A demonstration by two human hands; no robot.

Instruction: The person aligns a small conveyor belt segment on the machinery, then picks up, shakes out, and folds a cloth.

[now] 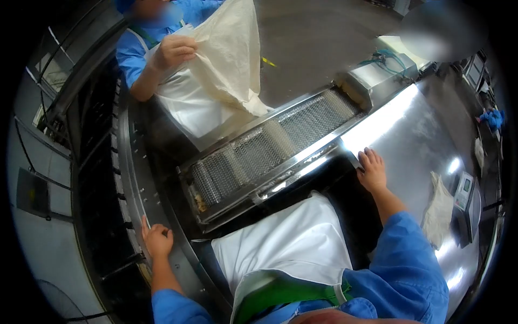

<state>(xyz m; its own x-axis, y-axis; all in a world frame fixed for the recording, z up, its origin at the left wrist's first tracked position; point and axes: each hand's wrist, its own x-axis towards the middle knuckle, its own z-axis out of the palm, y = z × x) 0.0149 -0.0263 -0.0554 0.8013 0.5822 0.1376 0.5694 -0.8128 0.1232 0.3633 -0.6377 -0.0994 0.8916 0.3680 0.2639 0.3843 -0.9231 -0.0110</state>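
My left hand (157, 239) rests on the curved steel rim (141, 178) of a large machine at the left. Its index finger is stretched along the rim, the other fingers loosely curled, and I see nothing held. My right hand (372, 170) lies open on the near corner of a shiny steel table (402, 156), fingers over its edge. Between my hands is a mesh conveyor (259, 147) in a steel frame, with brownish crumbs at its lower end. Across it, a co-worker in blue with a white apron lifts a large cream cloth (229, 54) with a hand (175, 51).
A beige cloth (438, 210) lies on the steel table beside a small digital scale (464, 190). Green hoses (391, 62) lie on the steel housing at the conveyor's far end. Dark slatted openings line the machine at left. My white apron (286, 232) hangs close to the conveyor.
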